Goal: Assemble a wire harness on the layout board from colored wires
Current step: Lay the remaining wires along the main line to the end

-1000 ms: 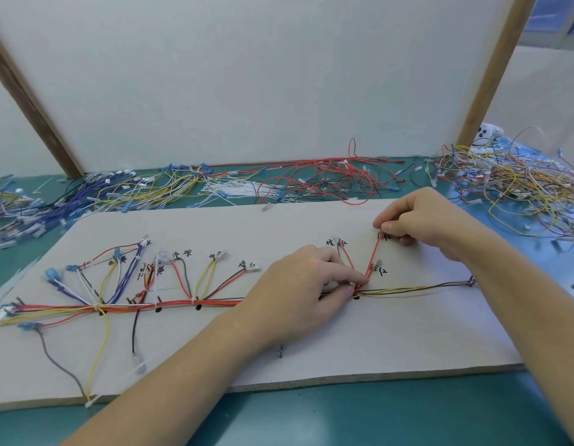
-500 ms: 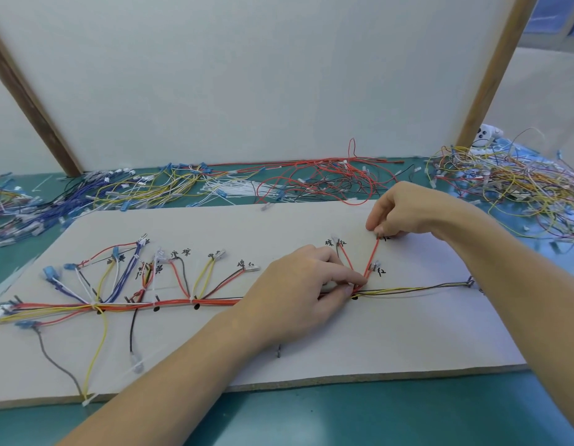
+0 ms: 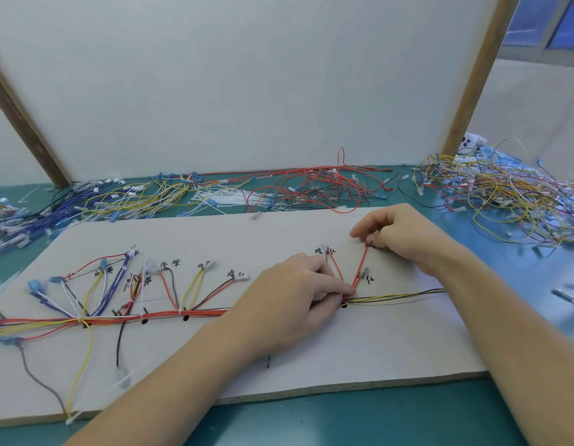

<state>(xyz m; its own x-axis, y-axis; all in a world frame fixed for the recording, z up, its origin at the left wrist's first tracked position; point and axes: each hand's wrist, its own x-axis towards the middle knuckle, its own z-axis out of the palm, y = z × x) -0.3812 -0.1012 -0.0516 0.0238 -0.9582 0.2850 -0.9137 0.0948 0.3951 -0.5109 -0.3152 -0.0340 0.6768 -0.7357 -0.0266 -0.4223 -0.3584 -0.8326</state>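
Harness trunk lies along my layout board. Left hand pinches it at the branch (thumb and forefinger); right hand pinches the red wire tip.

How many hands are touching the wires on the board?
2. The left hand pinches the wire bundle mid-board; the right hand holds a red wire's far end.

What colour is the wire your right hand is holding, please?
Red wire, held by the right hand; head view.
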